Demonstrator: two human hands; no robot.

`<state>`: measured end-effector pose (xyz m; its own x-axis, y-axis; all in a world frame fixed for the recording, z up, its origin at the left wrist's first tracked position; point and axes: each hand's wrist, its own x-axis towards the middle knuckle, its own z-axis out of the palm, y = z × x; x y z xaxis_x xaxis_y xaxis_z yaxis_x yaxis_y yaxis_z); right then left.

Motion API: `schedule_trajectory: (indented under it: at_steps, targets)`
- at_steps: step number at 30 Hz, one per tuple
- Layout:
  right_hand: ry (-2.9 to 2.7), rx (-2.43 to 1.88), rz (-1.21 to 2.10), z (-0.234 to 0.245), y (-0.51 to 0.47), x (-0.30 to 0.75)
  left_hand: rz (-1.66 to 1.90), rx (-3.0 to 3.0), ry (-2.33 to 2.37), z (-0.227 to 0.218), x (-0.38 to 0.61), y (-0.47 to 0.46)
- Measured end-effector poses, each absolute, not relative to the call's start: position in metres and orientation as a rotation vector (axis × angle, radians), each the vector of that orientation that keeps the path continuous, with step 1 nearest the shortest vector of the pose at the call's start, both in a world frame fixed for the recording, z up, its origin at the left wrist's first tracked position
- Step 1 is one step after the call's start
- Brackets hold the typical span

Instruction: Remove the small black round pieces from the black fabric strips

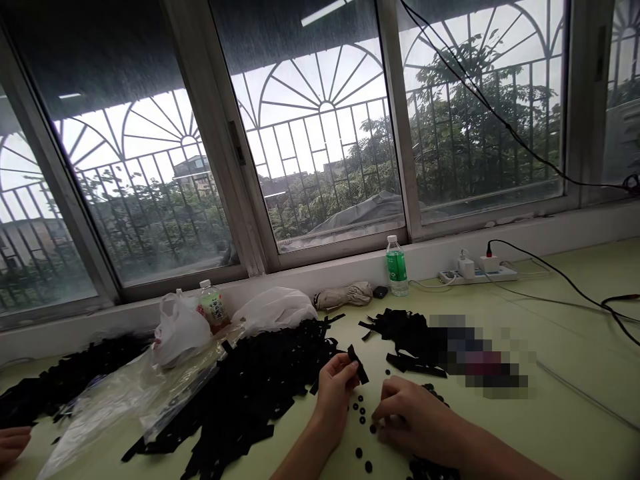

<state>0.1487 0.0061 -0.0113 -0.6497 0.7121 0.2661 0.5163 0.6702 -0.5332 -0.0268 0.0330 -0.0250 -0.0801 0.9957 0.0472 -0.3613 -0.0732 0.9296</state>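
Black strip pinched between thumb and fingers of the left hand, held just above the pale green surface near its front edge, between two heaps. Right hand lies just beside it, not touching, its fingertips down among small black discs scattered on the bare surface; whether those fingers hold a disc is hard to tell from this view. A large heap of black strips spreads to the left, and a smaller heap lies toward the back edge, with a blurred patch hiding what sits to its right. Another person's hand rests at the near left corner. White plastic bags and a water bottle stand along the back edge. Risk: the loose discs could roll or be swept in among the strips if a wrist or sleeve brushes them, and black on black they would be hard to find.
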Motion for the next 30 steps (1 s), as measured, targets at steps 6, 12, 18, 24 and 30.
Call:
schedule_trajectory:
  at_steps: [6,12,18,24,30]
  targets:
    - [-2.509,-0.825,0.336,-0.008,0.000,0.142,1.459,0.933,0.941,-0.024,-0.029,0.033]
    - [-2.473,-0.833,0.300,-0.017,0.013,0.141,1.463,0.921,0.932,-0.026,-0.029,0.035]
    - [-2.371,-0.977,0.447,-0.021,0.025,0.146,1.452,0.931,0.938,-0.023,-0.028,0.034]
    - [-2.340,-1.094,0.479,-0.014,0.021,0.150,1.437,0.951,0.960,-0.020,-0.028,0.032]
    - [-2.367,-1.123,0.535,-0.011,0.020,0.153,1.434,0.962,0.969,-0.019,-0.026,0.030]
